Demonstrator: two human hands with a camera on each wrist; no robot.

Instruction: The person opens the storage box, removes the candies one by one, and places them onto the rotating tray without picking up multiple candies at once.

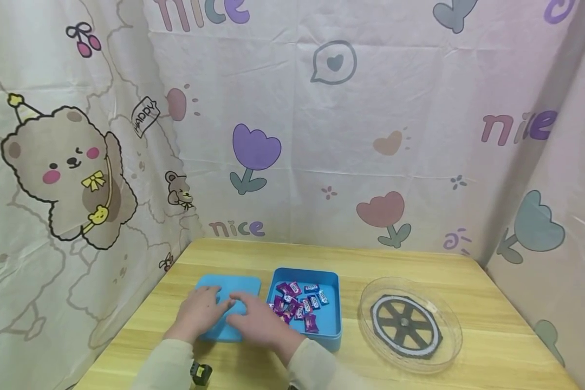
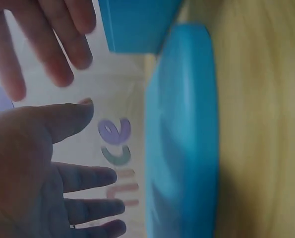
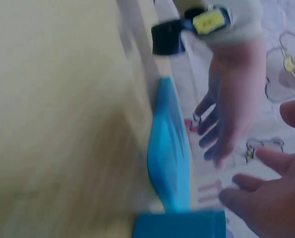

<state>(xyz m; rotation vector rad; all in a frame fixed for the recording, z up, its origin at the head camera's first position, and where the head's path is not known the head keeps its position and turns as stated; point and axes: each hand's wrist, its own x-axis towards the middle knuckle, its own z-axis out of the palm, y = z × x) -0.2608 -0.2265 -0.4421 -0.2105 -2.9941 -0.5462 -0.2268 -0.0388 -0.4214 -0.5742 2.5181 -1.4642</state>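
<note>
A flat blue lid lies on the table to the left of an open blue box. Inside the box are several small wrapped candies in purple and blue wrappers. My left hand hovers over the lid with its fingers spread, and the left wrist view has the lid's edge beside that hand. Close by, my right hand is above the lid's right side and overlaps the box's left wall in the head view. Neither hand holds anything; the fingers of the right are loosely extended.
To the right of the box stands a round clear tray with a dark spoked wheel pattern in it. A black wrist camera sits at the left sleeve. Printed cloth hangs behind and beside the wooden table.
</note>
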